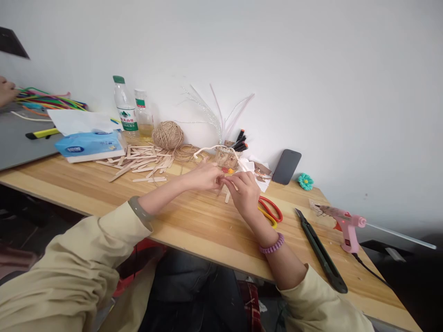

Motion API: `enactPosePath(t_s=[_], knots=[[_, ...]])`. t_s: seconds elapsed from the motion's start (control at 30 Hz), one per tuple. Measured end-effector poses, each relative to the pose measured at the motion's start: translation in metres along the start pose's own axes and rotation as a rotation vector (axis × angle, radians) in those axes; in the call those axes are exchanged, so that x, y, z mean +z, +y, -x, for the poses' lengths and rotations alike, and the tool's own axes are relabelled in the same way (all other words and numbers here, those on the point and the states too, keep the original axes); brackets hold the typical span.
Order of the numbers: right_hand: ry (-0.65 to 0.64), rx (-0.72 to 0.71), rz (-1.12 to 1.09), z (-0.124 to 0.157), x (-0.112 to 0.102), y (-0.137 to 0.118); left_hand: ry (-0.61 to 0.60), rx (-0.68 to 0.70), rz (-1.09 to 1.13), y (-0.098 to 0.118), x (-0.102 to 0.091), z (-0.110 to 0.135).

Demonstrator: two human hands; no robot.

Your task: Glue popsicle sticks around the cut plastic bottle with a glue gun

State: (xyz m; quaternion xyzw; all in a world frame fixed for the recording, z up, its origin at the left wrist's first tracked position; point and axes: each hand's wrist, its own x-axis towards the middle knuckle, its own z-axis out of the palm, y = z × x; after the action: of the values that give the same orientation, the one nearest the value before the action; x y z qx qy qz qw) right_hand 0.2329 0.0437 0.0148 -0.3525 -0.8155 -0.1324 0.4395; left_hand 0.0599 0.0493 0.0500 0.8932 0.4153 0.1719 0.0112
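My left hand (206,176) and my right hand (245,190) meet above the table, fingertips pinched together and touching. A pale, fuzzy pipe cleaner (212,148) arches over them, one end loose above my left hand and the other running down to my right hand. What lies between the left fingertips is small and mostly hidden. Just behind is a holder covered in craft sticks (226,158), with sparkly and pink stems (218,121) and dark markers (240,144) standing in it. Scissors with red and yellow handles (273,210) lie beside my right wrist, partly covered.
Left are loose craft sticks (147,161), a twine ball (168,135), a tissue pack (92,146) and two bottles (125,108). Right are a phone (287,166), a turquoise flower (305,181), a utility knife (320,251) and a pink glue gun (348,225). Another person's hand (7,91) shows far left.
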Motion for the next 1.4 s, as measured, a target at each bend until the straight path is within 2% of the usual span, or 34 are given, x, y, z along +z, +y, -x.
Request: enactPosePath(t_s=[0.17, 0.3, 0.43, 1.0, 1.27, 1.4], knots=[[-0.017, -0.013, -0.008, -0.002, -0.004, 0.006, -0.019, -0.027, 0.042, 0.000, 0.001, 0.000], [-0.176, -0.064, -0.008, -0.003, -0.005, 0.013, -0.050, -0.028, 0.081, 0.000, -0.001, 0.000], [-0.303, -0.047, -0.001, -0.004, -0.002, 0.017, -0.061, -0.026, 0.080, 0.000, -0.002, -0.001], [-0.333, -0.037, -0.096, -0.010, 0.001, 0.021, -0.028, -0.018, 0.064, -0.002, 0.005, -0.001], [-0.388, -0.049, -0.104, -0.014, 0.001, 0.020, -0.039, 0.003, 0.051, -0.002, 0.006, -0.002], [-0.434, -0.033, -0.146, -0.014, -0.002, 0.020, -0.041, -0.030, 0.033, 0.001, 0.003, -0.002]])
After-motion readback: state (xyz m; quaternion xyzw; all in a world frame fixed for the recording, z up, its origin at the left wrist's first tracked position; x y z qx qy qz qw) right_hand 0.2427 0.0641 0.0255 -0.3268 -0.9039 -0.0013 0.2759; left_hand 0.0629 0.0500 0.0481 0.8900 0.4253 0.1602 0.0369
